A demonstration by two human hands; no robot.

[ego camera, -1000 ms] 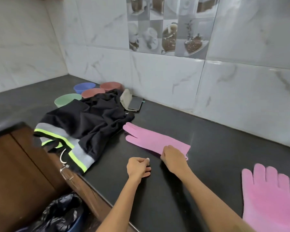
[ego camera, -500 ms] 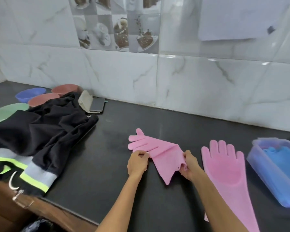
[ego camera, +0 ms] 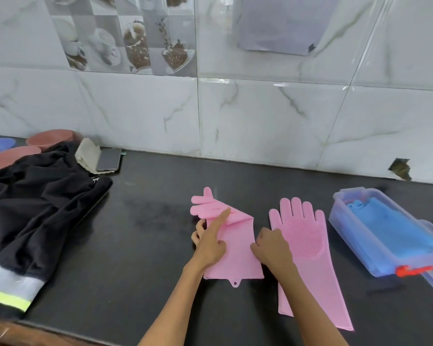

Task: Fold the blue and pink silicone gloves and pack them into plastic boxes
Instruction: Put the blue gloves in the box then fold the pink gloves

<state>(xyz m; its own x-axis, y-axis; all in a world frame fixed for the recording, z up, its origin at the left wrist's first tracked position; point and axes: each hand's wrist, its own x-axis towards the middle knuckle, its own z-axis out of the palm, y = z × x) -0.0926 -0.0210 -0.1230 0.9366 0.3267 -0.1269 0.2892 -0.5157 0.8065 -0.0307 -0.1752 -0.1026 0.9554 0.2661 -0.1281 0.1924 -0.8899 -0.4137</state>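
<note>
While a bent pink glove [ego camera: 235, 248] lies on the dark surface [ego camera: 145, 245], just left of a flat pink glove [ego camera: 308, 248], it is pressed by the left hand [ego camera: 210, 243], index finger extended, and its right edge is pinched by the right hand [ego camera: 273, 245].

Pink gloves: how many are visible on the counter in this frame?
2. One pink glove lies partly folded under the left hand and right hand; the other lies flat just right of it. No further pink gloves show.
</note>
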